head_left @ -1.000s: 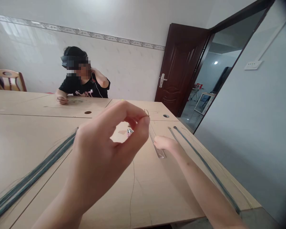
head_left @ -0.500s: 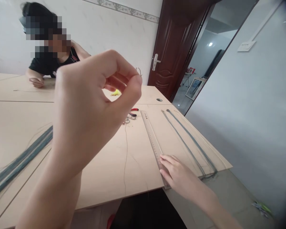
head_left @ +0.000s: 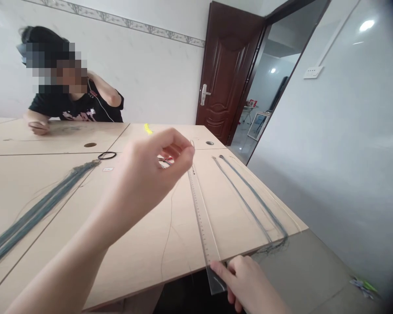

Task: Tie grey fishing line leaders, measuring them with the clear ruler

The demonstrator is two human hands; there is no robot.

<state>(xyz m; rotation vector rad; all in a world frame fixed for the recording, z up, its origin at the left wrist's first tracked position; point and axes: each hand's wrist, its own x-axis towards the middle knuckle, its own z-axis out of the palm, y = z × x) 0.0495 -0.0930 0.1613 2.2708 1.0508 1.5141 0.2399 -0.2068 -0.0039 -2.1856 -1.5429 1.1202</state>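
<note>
My left hand (head_left: 147,174) is raised over the table, thumb and forefinger pinched on a thin looped strand (head_left: 192,143); whether it is thread or wire I cannot tell. A clear ruler (head_left: 201,218) lies lengthwise on the table, its near end sticking out past the front edge. My right hand (head_left: 249,279) grips that end, thumb on top and other fingers curled at the side and below. Behind my left hand, pliers or scissors (head_left: 165,162) show only in part. A single fine thread (head_left: 170,218) lies left of the ruler.
Blue-grey thread bundles (head_left: 49,205) lie at left, near a black ring (head_left: 107,155). More blue-grey strands (head_left: 252,187) lie right of the ruler, hanging over the edge. A yellow item (head_left: 148,128) is at the back. Across the table (head_left: 144,257) sits another person (head_left: 81,104).
My left hand has gone lower and farther from the camera, still pinched. My right hand has slid toward me to the ruler's near end, which now juts out farther. The view has shifted.
</note>
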